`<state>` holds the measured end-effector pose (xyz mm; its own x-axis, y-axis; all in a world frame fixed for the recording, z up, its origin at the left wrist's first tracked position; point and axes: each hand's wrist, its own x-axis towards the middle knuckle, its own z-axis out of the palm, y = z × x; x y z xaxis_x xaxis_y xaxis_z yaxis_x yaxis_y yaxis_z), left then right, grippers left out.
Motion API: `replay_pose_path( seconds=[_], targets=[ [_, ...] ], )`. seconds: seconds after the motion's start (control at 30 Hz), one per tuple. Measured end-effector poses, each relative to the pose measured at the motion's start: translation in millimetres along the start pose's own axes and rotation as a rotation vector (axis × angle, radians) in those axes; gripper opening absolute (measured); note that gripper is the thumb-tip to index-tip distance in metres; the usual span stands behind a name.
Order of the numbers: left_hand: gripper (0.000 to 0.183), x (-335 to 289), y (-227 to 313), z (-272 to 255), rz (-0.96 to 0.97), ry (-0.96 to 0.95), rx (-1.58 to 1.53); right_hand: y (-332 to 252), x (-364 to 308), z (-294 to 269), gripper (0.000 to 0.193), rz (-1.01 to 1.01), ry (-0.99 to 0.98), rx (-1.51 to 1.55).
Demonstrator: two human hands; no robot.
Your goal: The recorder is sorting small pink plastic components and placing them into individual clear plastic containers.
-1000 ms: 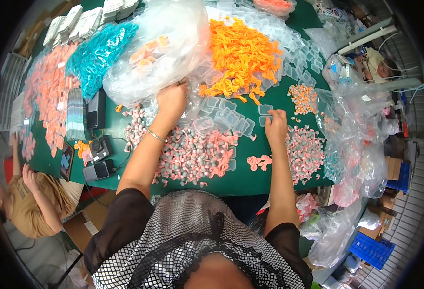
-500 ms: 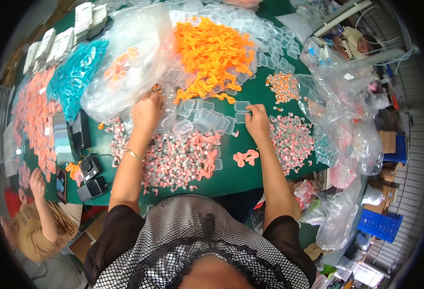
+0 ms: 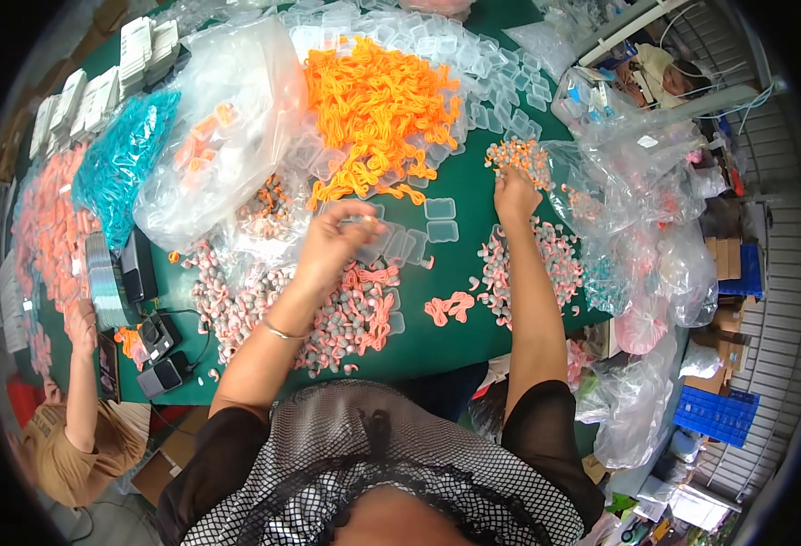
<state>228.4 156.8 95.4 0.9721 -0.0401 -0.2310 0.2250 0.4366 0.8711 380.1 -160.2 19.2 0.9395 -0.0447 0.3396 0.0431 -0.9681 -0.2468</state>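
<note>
My left hand [image 3: 332, 244] hovers over several clear plastic cases, fingers curled into a pinch. Something tiny and pale orange shows at its fingertips, too small to name. My right hand [image 3: 515, 196] is at the near edge of a pile of small orange-and-grey pieces [image 3: 532, 162], fingers drawn together; what they grip is hidden. Between the hands lies an open clear case [image 3: 440, 220], its two halves flat on the green table [image 3: 419, 314]. Loose pink-and-grey pieces [image 3: 255, 305] spread by my left forearm, and more pink-and-grey pieces [image 3: 501, 273] lie by the right one.
A heap of orange cords [image 3: 378, 105] lies ahead, with many clear cases [image 3: 501, 68] behind. A large clear bag [image 3: 237, 118] and teal cords [image 3: 127, 164] stand left. Pink cord bundles [image 3: 449, 308] lie near me. Another person's hand [image 3: 80, 323] is at far left.
My left hand has moved right, from the orange-and-grey pieces by the clear bag to above the cases. My right hand has left the open case and moved to the orange-and-grey pile.
</note>
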Motion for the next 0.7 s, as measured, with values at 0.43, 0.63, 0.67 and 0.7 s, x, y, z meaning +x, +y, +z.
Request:
replay_pose_path(
  seconds=[0.43,0.63,0.67,0.7],
  targets=[
    [0.011,50,-76,65,0.262,0.009,0.541,-10,12,6,0.014,-0.116,0.147,-0.212],
    [0.009,48,-75,70,0.489,0.013,1.021,-11,7,3,0.011,-0.204,0.114,-0.216],
    [0.007,47,-73,72,0.536,-0.003,1.174,-8,5,5,0.012,-0.244,0.133,-0.236],
    [0.007,47,-74,72,0.536,-0.004,1.174,-5,6,7,0.012,-0.244,0.133,-0.237]
  ],
)
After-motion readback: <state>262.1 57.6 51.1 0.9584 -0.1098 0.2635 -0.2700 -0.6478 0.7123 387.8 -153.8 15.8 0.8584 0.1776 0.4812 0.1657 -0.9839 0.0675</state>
